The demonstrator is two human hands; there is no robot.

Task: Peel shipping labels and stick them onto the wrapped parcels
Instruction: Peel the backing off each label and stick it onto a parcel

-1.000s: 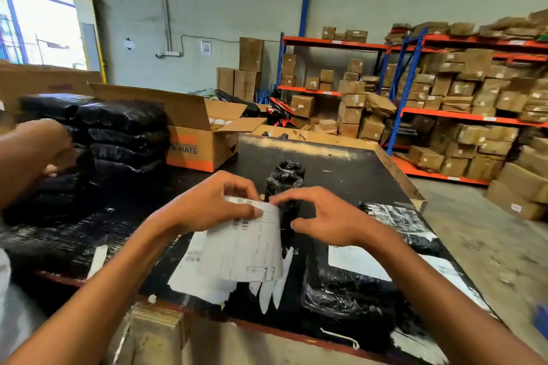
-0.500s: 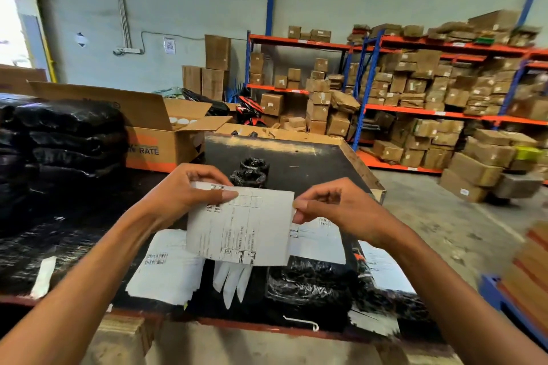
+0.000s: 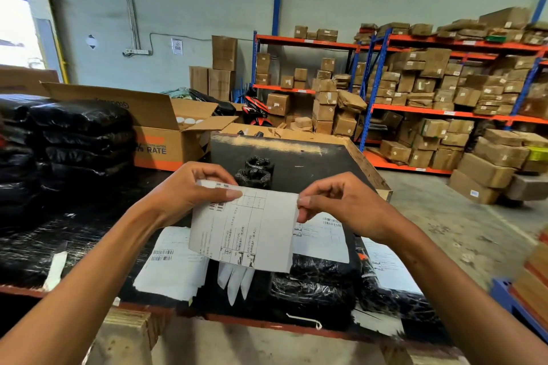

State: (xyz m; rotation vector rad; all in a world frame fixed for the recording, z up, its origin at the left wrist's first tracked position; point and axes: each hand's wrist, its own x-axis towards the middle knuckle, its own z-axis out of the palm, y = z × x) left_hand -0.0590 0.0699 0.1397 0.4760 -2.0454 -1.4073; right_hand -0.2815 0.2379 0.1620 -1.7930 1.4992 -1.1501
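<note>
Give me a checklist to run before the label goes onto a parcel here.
1. Shipping label held by both hands: ok; left hand and right hand pinch its top corners.
2. Backing fully peeled off: cannot tell.
3. Label flat, uncreased: ok, slight curl only.
4. Unlabelled target parcel within reach: cannot tell; the black wrapped parcel below already carries a label.
5. Label clear of the loose label stack: ok, held above it.

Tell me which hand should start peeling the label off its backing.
Probably the right hand: its fingertips pinch the free upper corner of the label, where peeling could begin. The left hand grips the opposite top edge more fully, so it suits anchoring the sheet.
</note>
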